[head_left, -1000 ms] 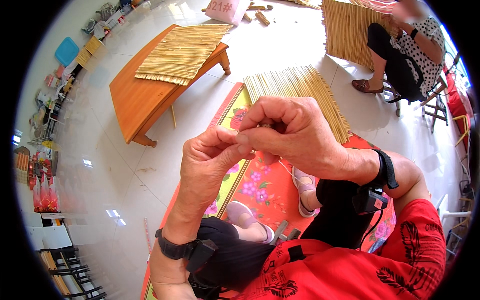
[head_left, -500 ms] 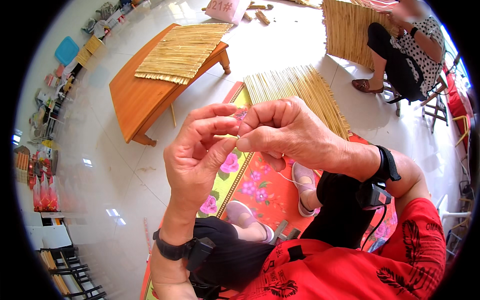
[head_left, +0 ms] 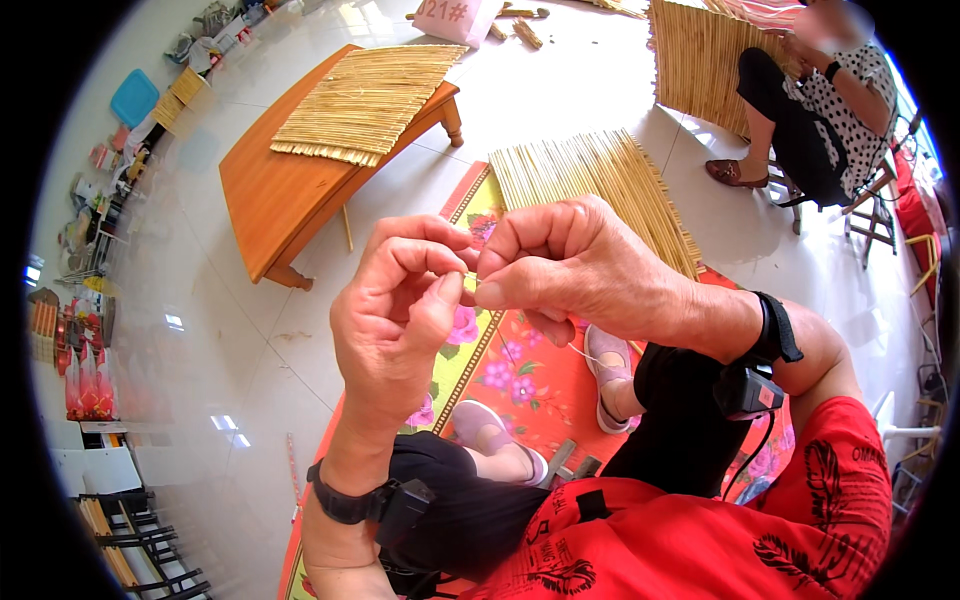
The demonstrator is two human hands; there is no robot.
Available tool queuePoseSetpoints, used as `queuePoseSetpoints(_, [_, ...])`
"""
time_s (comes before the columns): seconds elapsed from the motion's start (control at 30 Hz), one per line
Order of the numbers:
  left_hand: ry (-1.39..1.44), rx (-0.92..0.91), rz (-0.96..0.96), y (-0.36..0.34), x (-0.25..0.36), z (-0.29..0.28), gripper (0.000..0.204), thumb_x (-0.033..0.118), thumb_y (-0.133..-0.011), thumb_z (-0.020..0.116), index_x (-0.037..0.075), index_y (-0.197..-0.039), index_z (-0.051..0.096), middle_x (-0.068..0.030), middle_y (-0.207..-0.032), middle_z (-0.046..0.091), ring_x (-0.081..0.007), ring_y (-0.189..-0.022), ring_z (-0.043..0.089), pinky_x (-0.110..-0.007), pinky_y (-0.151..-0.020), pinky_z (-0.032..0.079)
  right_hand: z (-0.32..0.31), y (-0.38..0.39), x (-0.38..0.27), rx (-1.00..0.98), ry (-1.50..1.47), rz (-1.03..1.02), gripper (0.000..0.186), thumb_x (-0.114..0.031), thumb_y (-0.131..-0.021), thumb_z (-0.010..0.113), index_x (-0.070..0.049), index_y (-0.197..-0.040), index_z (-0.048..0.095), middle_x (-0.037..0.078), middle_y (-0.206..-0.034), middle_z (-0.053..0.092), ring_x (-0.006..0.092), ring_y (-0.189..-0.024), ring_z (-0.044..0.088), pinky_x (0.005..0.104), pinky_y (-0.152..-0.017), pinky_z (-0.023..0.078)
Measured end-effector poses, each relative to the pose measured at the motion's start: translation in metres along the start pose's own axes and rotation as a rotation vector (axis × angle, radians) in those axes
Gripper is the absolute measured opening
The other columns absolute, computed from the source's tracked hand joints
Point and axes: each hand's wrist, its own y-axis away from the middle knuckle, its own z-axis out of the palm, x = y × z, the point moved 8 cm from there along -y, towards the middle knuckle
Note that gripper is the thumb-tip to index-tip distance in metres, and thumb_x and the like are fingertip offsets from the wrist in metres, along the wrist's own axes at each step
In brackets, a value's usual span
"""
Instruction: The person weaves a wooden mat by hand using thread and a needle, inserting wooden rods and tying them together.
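Note:
My left hand [head_left: 392, 325] is closed, thumb and index fingertips drawn together; whatever is between them is too small to make out. My right hand [head_left: 575, 275] pinches a thin white string [head_left: 590, 357], which dangles below it. The two hands' fingertips nearly meet above the red and yellow floral mat [head_left: 525, 395]. Beyond them, a mat of pale reed sticks [head_left: 590, 165] lies at the floral mat's far end. My feet in mauve shoes are below my hands.
A low wooden table [head_left: 245, 185] at left bears another reed mat [head_left: 365, 95]. At upper right a seated person [head_left: 840, 110] holds an upright reed panel [head_left: 705, 65]. Items line the left wall [head_left: 180, 90]; a pink-white bag [head_left: 450, 20] and wood pieces [head_left: 528, 35] sit at the back.
Both hands have shifted leftward since a second ago. My left fingers spread somewhat half a second ago and have curled again. More of the string shows below my right hand.

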Motion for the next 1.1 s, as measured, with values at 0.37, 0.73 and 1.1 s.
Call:
queuePoseSetpoints(0.37, [-0.162, -0.125, 0.162, -0.002, 0.003, 0.003, 0.014, 0.004, -0.091, 0.061, -0.004, -0.102, 0.059, -0.0119, -0.115, 0.054, -0.0132, -0.094, 0.060, -0.026, -0.076, 0.053, 0.000, 0.000, 0.003, -0.028, 0.020, 0.020, 0.016, -0.015, -0.087, 0.062, 0.000, -0.083, 0.063, 0.001, -0.061, 0.057, 0.0055, -0.045, 0.052, 0.0210, -0.042, 0.041])
queuePoseSetpoints(0.73, [0.566, 0.359, -0.290, -0.007, -0.071, -0.088, 0.013, 0.016, -0.097, 0.054, 0.004, -0.102, 0.058, -0.0089, -0.112, 0.059, -0.0088, -0.069, 0.054, -0.021, -0.055, 0.043, 0.018, 0.004, 0.018, -0.331, 0.246, 0.119, 0.012, -0.011, -0.085, 0.060, -0.001, -0.090, 0.057, 0.001, -0.068, 0.058, 0.0050, -0.049, 0.053, 0.0218, -0.045, 0.041])
queuePoseSetpoints(1.1, [0.683, 0.882, -0.366, 0.044, -0.137, -0.226, 0.014, 0.008, -0.098, 0.048, -0.002, -0.095, 0.056, -0.0093, -0.093, 0.064, -0.0176, -0.079, 0.064, -0.027, -0.068, 0.057, 0.010, 0.023, -0.006, -0.422, -0.181, 0.052, 0.026, -0.004, -0.083, 0.067, 0.002, -0.107, 0.061, 0.005, -0.083, 0.065, 0.0068, -0.055, 0.058, 0.0192, -0.049, 0.046])
